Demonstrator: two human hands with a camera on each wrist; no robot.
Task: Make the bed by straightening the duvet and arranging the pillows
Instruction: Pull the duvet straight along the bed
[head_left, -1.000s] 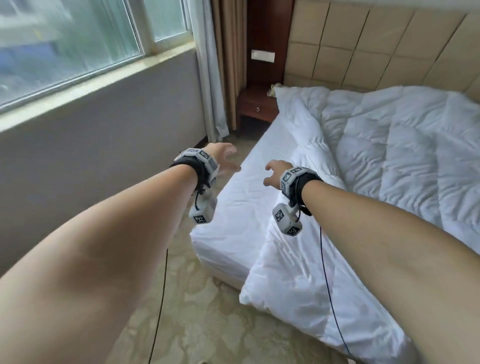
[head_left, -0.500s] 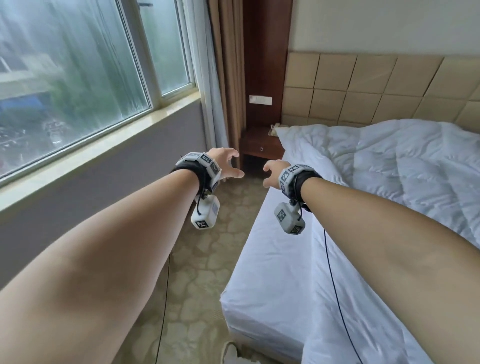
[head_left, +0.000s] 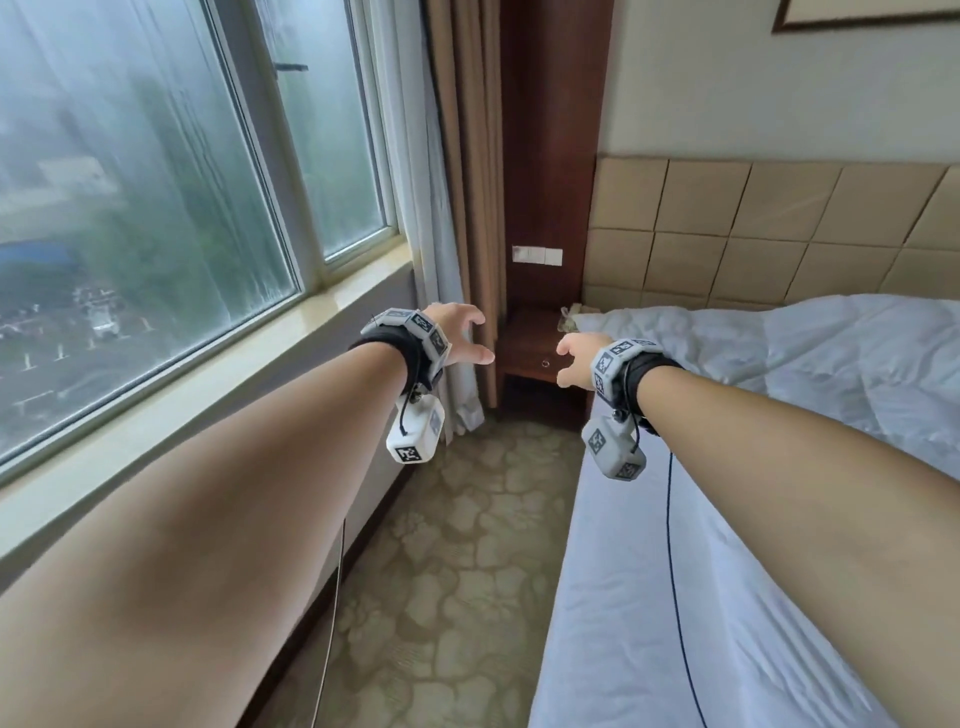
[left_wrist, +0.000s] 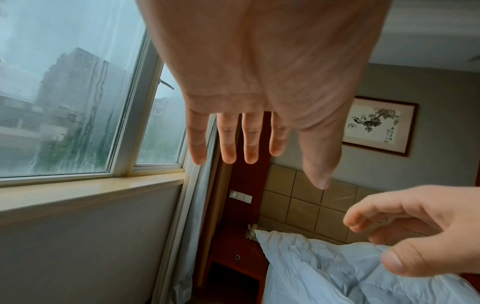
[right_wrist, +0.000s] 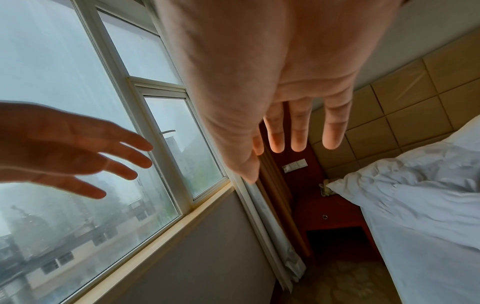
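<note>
Both arms reach forward in the gap between the window wall and the bed, and neither hand holds anything. The left hand hangs in the air in front of the curtain, its fingers straight and slightly spread, thumb out to the side. The right hand is raised beside it, near the top corner of the duvet, with relaxed, loosely bent fingers that touch nothing (the left wrist view shows them curved over empty air above the bedding). The white duvet lies rumpled across the upper part of the bed, its corner bunched against the padded tan headboard and just beside the dark wooden nightstand. Below it, along the near side, the white sheet is uncovered. No pillow can be made out in these views. A framed ink picture hangs on the wall above the headboard, and patterned carpet covers the floor beside the bed.
</note>
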